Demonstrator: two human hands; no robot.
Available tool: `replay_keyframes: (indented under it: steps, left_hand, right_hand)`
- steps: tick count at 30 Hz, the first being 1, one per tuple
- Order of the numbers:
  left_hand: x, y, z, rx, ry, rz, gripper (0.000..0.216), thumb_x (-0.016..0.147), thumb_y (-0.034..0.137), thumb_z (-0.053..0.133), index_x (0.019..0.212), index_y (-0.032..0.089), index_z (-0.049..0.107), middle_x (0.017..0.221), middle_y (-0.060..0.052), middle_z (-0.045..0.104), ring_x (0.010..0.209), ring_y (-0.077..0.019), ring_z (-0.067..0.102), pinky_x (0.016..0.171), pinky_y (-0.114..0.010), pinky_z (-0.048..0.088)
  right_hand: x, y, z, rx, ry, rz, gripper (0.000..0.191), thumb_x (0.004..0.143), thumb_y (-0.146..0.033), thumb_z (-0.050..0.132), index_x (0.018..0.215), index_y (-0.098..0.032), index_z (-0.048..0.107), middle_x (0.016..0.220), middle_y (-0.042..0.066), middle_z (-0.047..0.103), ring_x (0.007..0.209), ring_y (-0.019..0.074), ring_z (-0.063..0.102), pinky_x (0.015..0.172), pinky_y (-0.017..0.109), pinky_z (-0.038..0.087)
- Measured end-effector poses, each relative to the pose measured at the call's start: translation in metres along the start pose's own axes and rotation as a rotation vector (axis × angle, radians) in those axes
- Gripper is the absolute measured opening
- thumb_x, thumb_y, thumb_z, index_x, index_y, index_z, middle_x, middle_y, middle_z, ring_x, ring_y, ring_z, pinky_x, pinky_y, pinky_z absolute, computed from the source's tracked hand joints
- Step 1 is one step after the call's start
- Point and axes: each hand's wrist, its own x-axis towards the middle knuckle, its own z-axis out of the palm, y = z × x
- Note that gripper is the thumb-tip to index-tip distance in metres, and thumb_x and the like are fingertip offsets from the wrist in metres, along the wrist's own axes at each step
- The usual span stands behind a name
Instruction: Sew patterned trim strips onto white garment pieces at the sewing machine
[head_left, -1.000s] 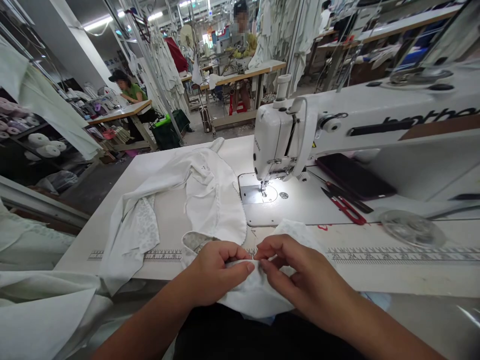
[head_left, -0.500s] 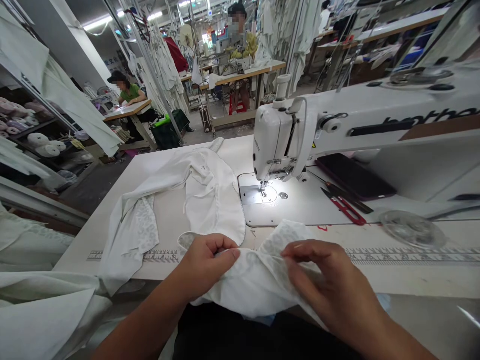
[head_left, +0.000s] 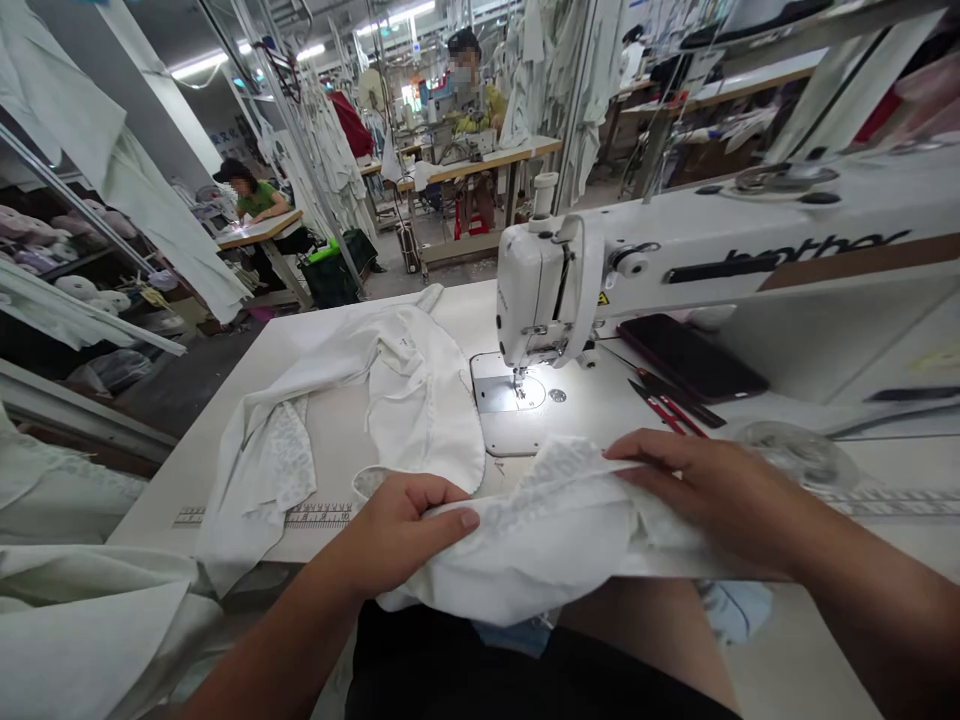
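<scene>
My left hand point(head_left: 397, 530) is closed, pinching the left end of a white patterned fabric piece point(head_left: 540, 530) at the table's front edge. On the piece's right end my right hand point(head_left: 712, 490) grips the cloth with its fingers curled over the edge. The cloth is stretched between both hands, just in front of the lit needle plate point(head_left: 514, 392) of the white sewing machine point(head_left: 675, 270). A larger white garment point(head_left: 390, 400) lies spread on the table to the left of the needle.
Red thread snips point(head_left: 667, 410) and a dark phone point(head_left: 690, 358) lie on the machine bed to the right. A clear disc point(head_left: 795, 455) sits past my right hand. White cloth piles hang at the left. Two other people work at tables farther back.
My right hand has slid to the right along the cloth, away from the left hand. The piece is now pulled out wide between them instead of bunched. The view shifted slightly.
</scene>
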Motion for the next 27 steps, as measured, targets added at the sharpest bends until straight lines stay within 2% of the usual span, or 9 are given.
replay_keyframes:
  steps: [2,4,8,11,13,16,21,24,27]
  left_hand:
    - [0.001,-0.003,0.0,-0.029,0.019,0.022,0.029,0.081,0.04,0.063,0.084,0.013,0.073,0.078,-0.006,0.069,0.072,-0.0165,0.058,0.064,-0.026,0.042]
    - [0.001,-0.003,-0.001,-0.023,0.026,0.032,0.028,0.083,0.038,0.062,0.086,0.013,0.074,0.081,-0.007,0.07,0.074,-0.0171,0.059,0.067,-0.027,0.043]
    - [0.002,0.003,0.002,0.055,0.023,0.013,0.024,0.084,0.033,0.059,0.087,0.014,0.074,0.08,-0.005,0.069,0.072,-0.0157,0.057,0.064,-0.025,0.041]
    - [0.002,0.011,0.01,0.112,0.0,0.054,0.024,0.084,0.032,0.058,0.083,0.014,0.073,0.072,-0.003,0.066,0.067,-0.0135,0.053,0.061,-0.024,0.039]
    - [0.002,0.014,0.013,0.11,-0.047,0.092,0.025,0.085,0.031,0.056,0.082,0.013,0.073,0.071,-0.003,0.064,0.066,-0.0129,0.05,0.06,-0.024,0.038]
    - [0.001,0.014,0.015,0.091,-0.098,0.108,0.025,0.087,0.031,0.054,0.084,0.014,0.073,0.069,-0.002,0.059,0.064,-0.0117,0.046,0.058,-0.023,0.035]
    - [0.002,0.012,0.015,0.083,-0.125,0.071,0.027,0.086,0.035,0.055,0.076,0.013,0.068,0.059,0.002,0.046,0.055,-0.0093,0.037,0.051,-0.022,0.029]
    - [0.001,0.01,0.014,0.082,-0.175,0.104,0.024,0.084,0.031,0.056,0.073,0.013,0.068,0.06,0.001,0.049,0.058,-0.0103,0.042,0.054,-0.022,0.032]
    - [-0.003,0.006,0.005,0.06,-0.104,0.159,0.025,0.084,0.032,0.056,0.071,0.013,0.065,0.061,0.001,0.05,0.06,-0.0109,0.044,0.055,-0.022,0.033]
  right_hand:
    - [0.004,0.007,0.006,-0.207,0.15,-0.031,0.038,0.091,-0.045,0.039,0.089,-0.024,0.07,0.097,0.009,0.071,0.091,0.0311,0.064,0.074,0.045,0.052]
    - [0.002,0.002,0.014,-0.339,0.3,-0.131,0.043,0.092,-0.046,0.038,0.094,-0.019,0.072,0.105,0.014,0.068,0.1,0.0349,0.059,0.084,0.052,0.048]
    - [-0.009,-0.048,0.026,-0.266,0.431,-0.315,0.031,0.093,-0.033,0.048,0.11,-0.015,0.067,0.108,0.015,0.064,0.098,0.0317,0.055,0.089,0.052,0.045]
    - [-0.013,-0.093,0.031,-0.044,0.368,-0.461,0.022,0.092,-0.022,0.054,0.112,-0.02,0.064,0.109,0.011,0.064,0.098,0.0254,0.055,0.082,0.042,0.049]
    - [-0.012,-0.111,0.035,0.067,0.337,-0.513,0.016,0.092,-0.017,0.053,0.103,-0.02,0.065,0.102,0.009,0.065,0.091,0.0215,0.056,0.074,0.035,0.051]
    - [-0.008,-0.119,0.038,0.198,0.361,-0.565,0.017,0.091,-0.008,0.048,0.087,-0.019,0.061,0.087,0.005,0.065,0.077,0.0171,0.055,0.067,0.03,0.049]
    - [-0.007,-0.119,0.035,0.424,0.261,-0.702,0.023,0.086,0.0,0.043,0.091,-0.021,0.054,0.086,0.001,0.067,0.074,0.0129,0.059,0.071,0.028,0.048]
    - [-0.009,-0.11,0.034,0.343,0.153,-0.724,0.027,0.084,0.0,0.039,0.092,-0.022,0.054,0.084,0.0,0.067,0.072,0.0127,0.059,0.068,0.027,0.047]
    - [-0.007,-0.078,0.033,0.001,0.199,-0.566,0.02,0.085,-0.011,0.042,0.082,-0.023,0.058,0.07,0.001,0.063,0.064,0.017,0.058,0.057,0.028,0.045]
